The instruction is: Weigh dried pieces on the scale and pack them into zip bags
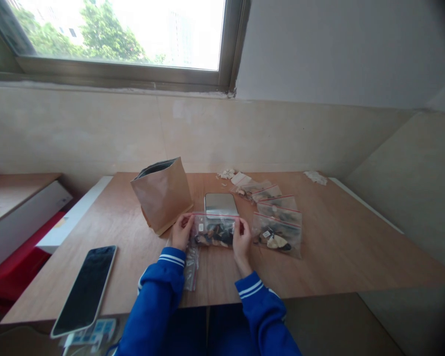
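Clr red-topped zip bag [215,230], held btwn my fingers [238,226] nr top corners; wht label [200,227] at L, dk/brn bits [219,236] inside.

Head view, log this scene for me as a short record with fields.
Left hand: pinching the upper left corner of a clear zip bag
Right hand: pinching its upper right corner
Bag contents: dark and brown pieces
Behind it: silver-topped flat object
Left: brown paper bag, mouth open
Right: overlapping red-striped bags
Left front: black-screened device

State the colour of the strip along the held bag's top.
The strip is red; it shows best in the head view.
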Action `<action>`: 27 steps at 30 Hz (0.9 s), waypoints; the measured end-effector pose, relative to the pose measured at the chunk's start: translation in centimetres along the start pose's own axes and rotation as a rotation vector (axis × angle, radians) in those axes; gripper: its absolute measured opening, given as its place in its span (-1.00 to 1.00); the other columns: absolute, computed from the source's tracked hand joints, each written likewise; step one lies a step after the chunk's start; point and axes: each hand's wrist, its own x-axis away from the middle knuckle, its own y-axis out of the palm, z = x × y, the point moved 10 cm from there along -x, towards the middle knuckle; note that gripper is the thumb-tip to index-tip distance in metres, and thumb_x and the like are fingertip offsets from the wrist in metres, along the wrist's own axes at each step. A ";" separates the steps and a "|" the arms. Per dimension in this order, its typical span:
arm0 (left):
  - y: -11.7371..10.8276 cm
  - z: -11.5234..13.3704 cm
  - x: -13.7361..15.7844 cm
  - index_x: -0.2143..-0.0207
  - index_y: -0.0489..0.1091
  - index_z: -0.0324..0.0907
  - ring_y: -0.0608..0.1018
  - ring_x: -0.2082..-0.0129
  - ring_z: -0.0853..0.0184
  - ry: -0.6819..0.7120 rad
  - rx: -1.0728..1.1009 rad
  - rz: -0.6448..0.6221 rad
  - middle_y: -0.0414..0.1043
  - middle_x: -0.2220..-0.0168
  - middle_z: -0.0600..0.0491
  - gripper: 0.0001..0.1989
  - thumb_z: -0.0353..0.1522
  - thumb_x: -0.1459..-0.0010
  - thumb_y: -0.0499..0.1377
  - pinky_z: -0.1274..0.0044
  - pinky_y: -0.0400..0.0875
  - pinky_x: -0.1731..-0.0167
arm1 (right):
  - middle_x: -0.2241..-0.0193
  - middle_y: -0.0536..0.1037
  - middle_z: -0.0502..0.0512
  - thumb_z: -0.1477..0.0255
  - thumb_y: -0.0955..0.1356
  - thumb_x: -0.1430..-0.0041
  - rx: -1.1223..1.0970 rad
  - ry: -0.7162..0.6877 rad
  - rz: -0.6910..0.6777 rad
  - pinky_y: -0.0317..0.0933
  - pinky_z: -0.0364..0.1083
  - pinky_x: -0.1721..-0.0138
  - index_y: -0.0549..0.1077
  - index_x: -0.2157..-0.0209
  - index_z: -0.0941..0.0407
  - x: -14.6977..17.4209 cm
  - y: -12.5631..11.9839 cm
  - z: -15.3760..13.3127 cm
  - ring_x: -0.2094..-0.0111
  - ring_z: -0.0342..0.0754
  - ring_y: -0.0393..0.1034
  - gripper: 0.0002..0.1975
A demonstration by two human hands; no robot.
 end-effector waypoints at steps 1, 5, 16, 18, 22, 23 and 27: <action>-0.1 0.0 0.1 0.33 0.43 -0.22 0.49 0.46 0.37 0.003 -0.002 0.003 0.48 0.47 0.08 -0.54 -0.02 0.09 0.31 0.58 0.34 0.48 | 0.39 0.55 0.13 0.08 0.24 -0.27 0.003 -0.007 0.000 0.25 -0.09 0.28 0.48 0.26 0.17 0.0 0.0 -0.1 0.37 -0.04 0.38 -0.58; -0.5 0.0 0.4 0.33 0.41 -0.20 0.50 0.46 0.36 0.026 -0.024 0.008 0.47 0.47 0.07 -0.56 -0.03 0.07 0.30 0.58 0.35 0.49 | 0.37 0.55 0.14 0.10 0.24 -0.28 0.011 -0.031 -0.001 0.26 -0.09 0.29 0.48 0.25 0.17 0.1 0.0 -0.4 0.36 -0.04 0.40 -0.58; -0.7 0.9 0.8 0.36 0.38 -0.17 0.52 0.43 0.36 0.112 -0.085 0.017 0.48 0.42 0.06 -0.60 -0.03 0.03 0.28 0.56 0.40 0.43 | 0.40 0.51 0.10 0.20 0.26 -0.30 0.012 -0.107 0.021 0.26 -0.11 0.30 0.45 0.30 0.17 0.3 -0.4 -1.2 0.38 -0.08 0.36 -0.68; -0.6 1.0 0.8 0.36 0.37 -0.17 0.51 0.46 0.37 0.119 -0.089 0.010 0.46 0.43 0.07 -0.60 -0.03 0.02 0.26 0.57 0.39 0.45 | 0.41 0.51 0.10 0.21 0.26 -0.30 0.020 -0.110 0.021 0.26 -0.11 0.31 0.46 0.30 0.17 0.4 -0.4 -1.3 0.39 -0.08 0.36 -0.68; -0.5 1.2 0.9 0.35 0.38 -0.17 0.51 0.44 0.37 0.134 -0.095 0.012 0.44 0.43 0.08 -0.61 -0.03 0.01 0.26 0.56 0.40 0.41 | 0.41 0.51 0.11 0.21 0.26 -0.29 0.037 -0.111 0.024 0.25 -0.10 0.30 0.47 0.30 0.18 0.4 -0.5 -1.5 0.39 -0.07 0.35 -0.68; -0.6 1.2 1.0 0.35 0.38 -0.17 0.51 0.43 0.37 0.137 -0.095 0.014 0.45 0.42 0.08 -0.61 -0.04 0.00 0.26 0.56 0.40 0.39 | 0.40 0.52 0.11 0.21 0.26 -0.29 0.035 -0.109 0.025 0.25 -0.10 0.29 0.47 0.30 0.18 0.4 -0.5 -1.5 0.38 -0.07 0.36 -0.68; -0.5 1.4 1.1 0.33 0.40 -0.17 0.53 0.37 0.35 0.141 -0.088 0.009 0.47 0.40 0.06 -0.63 -0.05 -0.01 0.25 0.55 0.41 0.32 | 0.38 0.53 0.13 0.18 0.26 -0.28 -0.006 -0.072 0.025 0.25 -0.09 0.29 0.47 0.30 0.18 0.3 -0.6 -1.1 0.37 -0.06 0.37 -0.66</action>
